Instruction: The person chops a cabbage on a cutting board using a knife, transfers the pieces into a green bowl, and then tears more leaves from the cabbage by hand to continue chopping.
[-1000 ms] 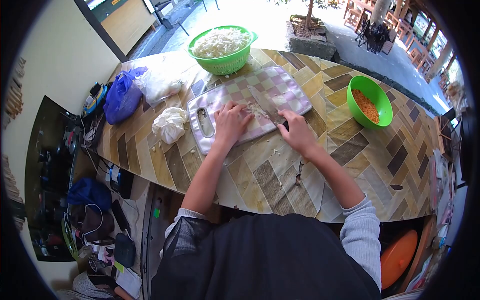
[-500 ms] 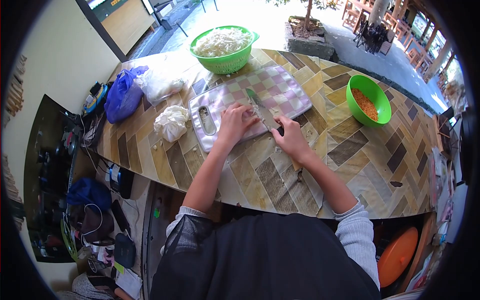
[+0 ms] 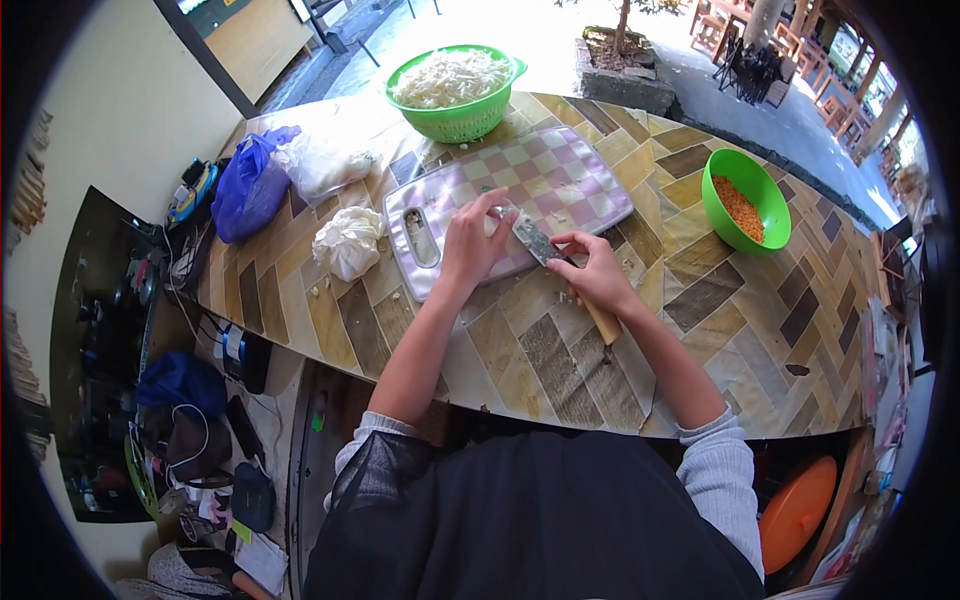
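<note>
Steadying the knife (image 3: 536,241), perhaps for wiping, the right hand (image 3: 598,276) grips it; beside the left hand's (image 3: 472,242) half-curled fingers, hold unclear, lies its blade.

The knife (image 3: 535,240) bars the gap between the left hand (image 3: 474,240) and right hand (image 3: 598,277). Right of them, a hand could pass before the bowl (image 3: 716,222); leftward stands the crumpled bag (image 3: 349,243), beyond them the colander (image 3: 455,126).

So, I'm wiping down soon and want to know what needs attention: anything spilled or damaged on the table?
Pale crumbs lie on the table cover, off the cutting board, like stray scraps. Near the cover's right front edge, a dark ragged patch breaks the pattern; I can't tell whether it's torn or stained.
</note>
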Tool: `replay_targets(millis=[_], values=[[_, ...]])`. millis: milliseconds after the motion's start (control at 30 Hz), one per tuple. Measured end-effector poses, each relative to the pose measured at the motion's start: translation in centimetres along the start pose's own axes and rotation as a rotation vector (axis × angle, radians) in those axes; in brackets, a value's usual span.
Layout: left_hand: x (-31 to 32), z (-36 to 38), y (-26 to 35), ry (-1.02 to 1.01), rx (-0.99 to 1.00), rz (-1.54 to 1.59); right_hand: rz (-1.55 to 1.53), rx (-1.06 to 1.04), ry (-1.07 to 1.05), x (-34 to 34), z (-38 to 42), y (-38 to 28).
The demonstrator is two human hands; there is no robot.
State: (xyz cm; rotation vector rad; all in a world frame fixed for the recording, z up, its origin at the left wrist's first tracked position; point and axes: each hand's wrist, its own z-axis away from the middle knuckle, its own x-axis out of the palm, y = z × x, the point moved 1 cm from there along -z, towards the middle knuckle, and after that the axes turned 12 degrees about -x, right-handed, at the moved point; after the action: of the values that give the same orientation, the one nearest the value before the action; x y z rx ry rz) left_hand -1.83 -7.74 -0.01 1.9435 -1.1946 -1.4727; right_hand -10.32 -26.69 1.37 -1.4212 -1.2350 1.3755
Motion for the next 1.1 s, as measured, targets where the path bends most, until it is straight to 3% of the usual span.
replay_targets(millis=[67,200,433,767,867,967,1100], values=[[-0.4,-0.2,0.1,0.043,-0.02,0.048,0.01,-0.013,0.009,-0.7,0.0,0.4],[-0.5,-0.2,-0.9,0.043,-0.063,-0.143,0.14,-0.008,0.069,-3.1,0.2,-0.6],[0.4,0.6,-1.1,0.049,-0.023,-0.379,0.556,-0.267,0.154,-5.5,-0.6,1.9],[0.6,0.0,-0.9,-0.065,-0.074,-0.063,0.541,-0.312,0.137,-1.6,-0.5,1.4],[0.4,0.1,-0.7,0.081,-0.02,-0.242,0.515,-0.349,0.14,-0.5,-0.8,1.9],[-0.5,0.0,-0.5,0.058,-0.127,-0.411,0.492,-0.41,0.153,0.2,-1.0,2.2],[0.0,0.0,-1.1,0.028,-0.127,-0.328,0.446,-0.319,0.091,1.1,-1.0,0.8]])
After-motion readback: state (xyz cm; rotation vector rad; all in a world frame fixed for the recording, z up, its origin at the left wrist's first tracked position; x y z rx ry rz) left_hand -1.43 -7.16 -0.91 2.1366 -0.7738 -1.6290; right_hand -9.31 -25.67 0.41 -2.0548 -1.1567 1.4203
